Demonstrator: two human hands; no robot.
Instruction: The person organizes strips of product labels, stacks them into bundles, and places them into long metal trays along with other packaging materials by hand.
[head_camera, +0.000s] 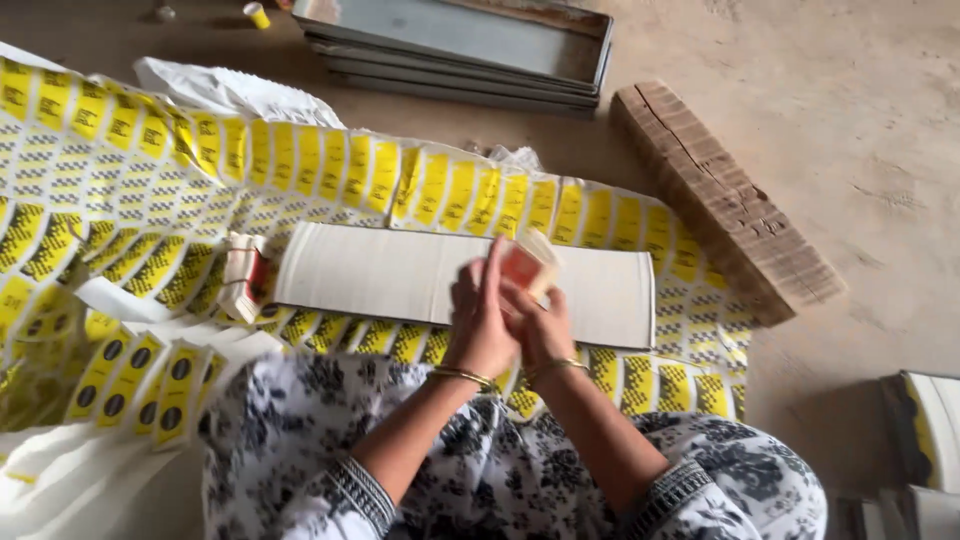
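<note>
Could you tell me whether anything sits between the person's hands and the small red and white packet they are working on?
Nothing visible does: the left hand and right hand already close around the small packet from both sides, above the long white board. The bundle of packets lies apart, at the board's left end.

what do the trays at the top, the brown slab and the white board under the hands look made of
Trays: likely sheet metal, with a dull grey sheen and thin folded rims. Brown slab: stacked corrugated cardboard, its layered edges showing. White board: apparently matte card or paperboard, flat and thin. Both hands hold a small reddish card packet.
</note>
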